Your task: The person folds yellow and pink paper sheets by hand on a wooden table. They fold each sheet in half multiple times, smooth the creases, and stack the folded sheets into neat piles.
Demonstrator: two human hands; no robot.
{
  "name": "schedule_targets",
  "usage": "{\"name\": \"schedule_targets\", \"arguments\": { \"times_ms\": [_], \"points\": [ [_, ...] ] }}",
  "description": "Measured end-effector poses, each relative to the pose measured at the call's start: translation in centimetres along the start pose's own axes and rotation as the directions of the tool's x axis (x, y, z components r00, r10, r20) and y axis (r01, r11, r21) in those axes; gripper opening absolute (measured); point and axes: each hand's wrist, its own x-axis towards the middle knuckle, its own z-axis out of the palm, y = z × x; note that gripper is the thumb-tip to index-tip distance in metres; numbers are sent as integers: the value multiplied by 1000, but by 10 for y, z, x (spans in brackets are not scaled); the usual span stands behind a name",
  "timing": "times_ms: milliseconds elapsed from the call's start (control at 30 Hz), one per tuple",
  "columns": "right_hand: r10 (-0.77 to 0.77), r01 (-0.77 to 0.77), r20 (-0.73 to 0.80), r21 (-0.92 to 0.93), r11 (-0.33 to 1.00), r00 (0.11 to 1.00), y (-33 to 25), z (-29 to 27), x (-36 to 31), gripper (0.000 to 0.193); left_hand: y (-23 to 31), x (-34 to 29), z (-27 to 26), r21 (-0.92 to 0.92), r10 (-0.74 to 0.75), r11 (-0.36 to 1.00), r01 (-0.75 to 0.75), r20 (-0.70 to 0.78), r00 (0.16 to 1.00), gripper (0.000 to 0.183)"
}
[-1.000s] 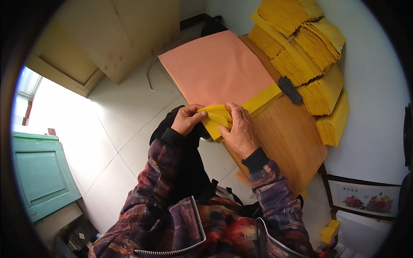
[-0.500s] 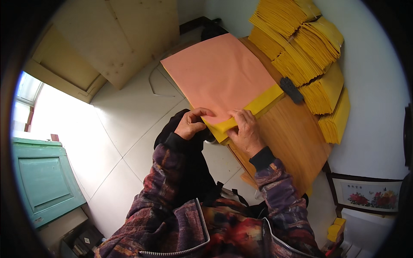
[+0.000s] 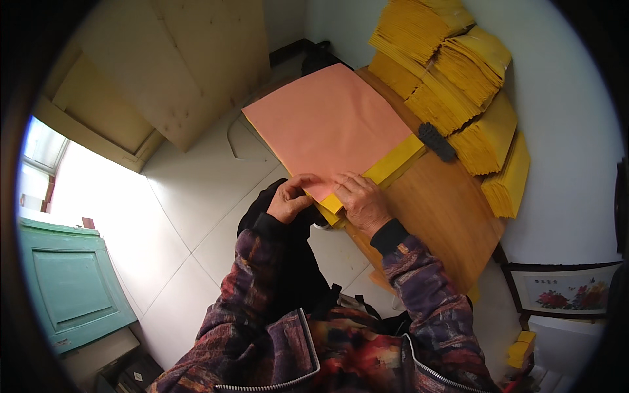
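A large pink sheet lies on a yellow paper stack at the table's left end, with a yellow strip folded along its near-right edge. My left hand is at the near-left corner, thumb and fingers closed around the sheet's edge. Close beside it, my right hand has its fingers bent together over the near end of the yellow strip, gripping the folded paper. Its thumb is mostly hidden. Below this corner, more yellow paper sticks out past the table edge.
The wooden table reaches to the right under the paper. A dark grey bundle, perhaps a glove, rests by several piles of yellow folded paper along the wall. A green cabinet door stands at left, a framed flower picture at right.
My right hand has shifted slightly left and lowered onto the fold. The yellow strip's near end, raised between the fingers before, now lies flatter. The whole view has shifted slightly.
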Motion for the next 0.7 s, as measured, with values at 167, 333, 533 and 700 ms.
{"name": "schedule_targets", "arguments": {
  "times_ms": [167,333,533,700],
  "points": [
    [195,-178,-56,219,959,979,0,1,4,15,-7,-6,3,48,63,997,-65,31,998,89],
    [488,-481,77,362,799,869,-3,-12,11,16,-23,-6,22,21,272,961,-276,-263,926,97],
    [507,-489,58,374,788,860,2,-23,22,13,-25,-1,25,-89,28,993,-82,-493,870,93],
    [490,-462,94,520,718,867,14,-14,28,18,-18,5,27,145,16,984,102,-643,765,90]
  ]
}}
